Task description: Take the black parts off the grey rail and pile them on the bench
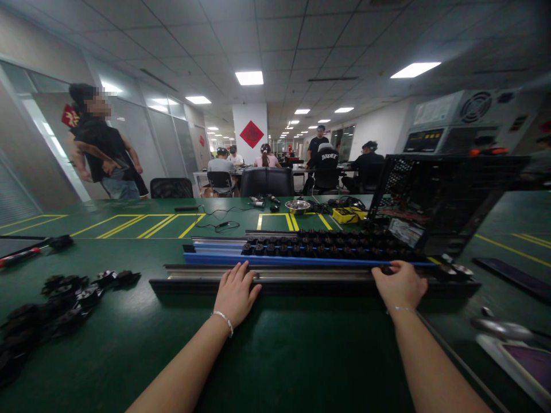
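A long black rail with a metallic inner channel (318, 274) lies across the green table in front of me. My left hand (236, 292) rests on its left part, fingers stretched out and holding nothing. Toward the rail's right end, my right hand (401, 285) is closed, thumb and fingers pinching a small black part (386, 269) at the channel, mostly hidden by the fingers. Several similar black parts (457, 272) sit in the channel right of that hand. Just behind is a blue-edged rail (215, 257) with rows of black parts (318, 248) in it.
Loose black parts (64, 304) are heaped at the left. An open computer case (447, 201) stands at back right with power supplies (460, 117) on top. Behind the rails are a metal bowl (297, 206), a yellow tray (346, 215) and cables. A phone-like device (516, 361) lies front right.
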### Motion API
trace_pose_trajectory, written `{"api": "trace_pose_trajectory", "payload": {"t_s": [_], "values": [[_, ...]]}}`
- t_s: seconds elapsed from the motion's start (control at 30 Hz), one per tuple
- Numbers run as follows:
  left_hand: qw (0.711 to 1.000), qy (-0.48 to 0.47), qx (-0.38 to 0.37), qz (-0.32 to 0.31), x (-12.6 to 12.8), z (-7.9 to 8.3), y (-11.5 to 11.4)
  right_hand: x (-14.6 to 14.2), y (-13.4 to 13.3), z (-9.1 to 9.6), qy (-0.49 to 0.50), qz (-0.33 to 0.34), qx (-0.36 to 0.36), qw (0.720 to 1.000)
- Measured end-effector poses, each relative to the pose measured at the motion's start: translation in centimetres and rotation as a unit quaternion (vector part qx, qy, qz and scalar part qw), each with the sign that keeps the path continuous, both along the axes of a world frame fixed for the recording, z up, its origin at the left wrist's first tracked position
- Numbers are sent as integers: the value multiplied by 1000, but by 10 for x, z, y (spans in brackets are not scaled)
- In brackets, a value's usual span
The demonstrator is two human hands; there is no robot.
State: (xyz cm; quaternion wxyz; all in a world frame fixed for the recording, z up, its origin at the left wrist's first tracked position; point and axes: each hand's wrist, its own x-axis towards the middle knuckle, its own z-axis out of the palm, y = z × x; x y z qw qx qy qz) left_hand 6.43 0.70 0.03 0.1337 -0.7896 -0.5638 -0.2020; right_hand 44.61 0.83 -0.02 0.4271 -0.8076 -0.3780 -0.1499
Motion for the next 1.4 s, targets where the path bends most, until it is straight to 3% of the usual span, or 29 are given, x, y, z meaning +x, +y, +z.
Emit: {"api": "trace_pose_trajectory", "payload": {"t_s": [0.27, 0.53, 1.4], "values": [[1000, -4, 3, 0, -1, -1, 0, 1, 2, 2, -20, -11, -74, 997], [1000, -1, 4, -1, 0, 0, 0, -1, 2, -1, 9, 5, -47, 999], [1000, -1, -7, 2, 1, 2, -2, -14, 1, 0, -17, 49, -65, 997]]}}
